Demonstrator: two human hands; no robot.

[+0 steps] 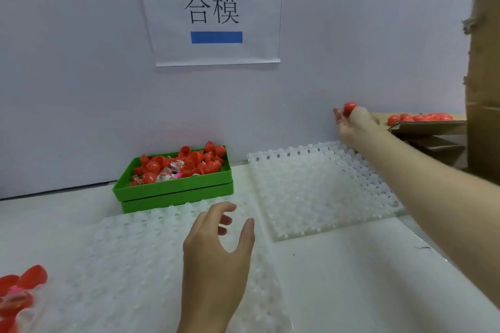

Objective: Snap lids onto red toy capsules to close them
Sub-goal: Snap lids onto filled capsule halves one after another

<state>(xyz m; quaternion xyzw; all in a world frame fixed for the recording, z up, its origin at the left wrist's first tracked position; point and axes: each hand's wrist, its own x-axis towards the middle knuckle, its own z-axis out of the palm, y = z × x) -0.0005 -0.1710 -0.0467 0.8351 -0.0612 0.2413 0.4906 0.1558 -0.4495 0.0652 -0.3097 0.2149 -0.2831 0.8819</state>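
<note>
Right hand (351,124) outstretched, grip apparently pinching red capsule (350,108).

a white paper sign (213,8) hangs on the pale wall (67,76), printed with two black characters and fixed by blue tape (216,37) at its top and under the characters. a white table (351,278) runs up to the wall. at the right edge rises torn brown cardboard (484,62), reaching up out of view
</note>
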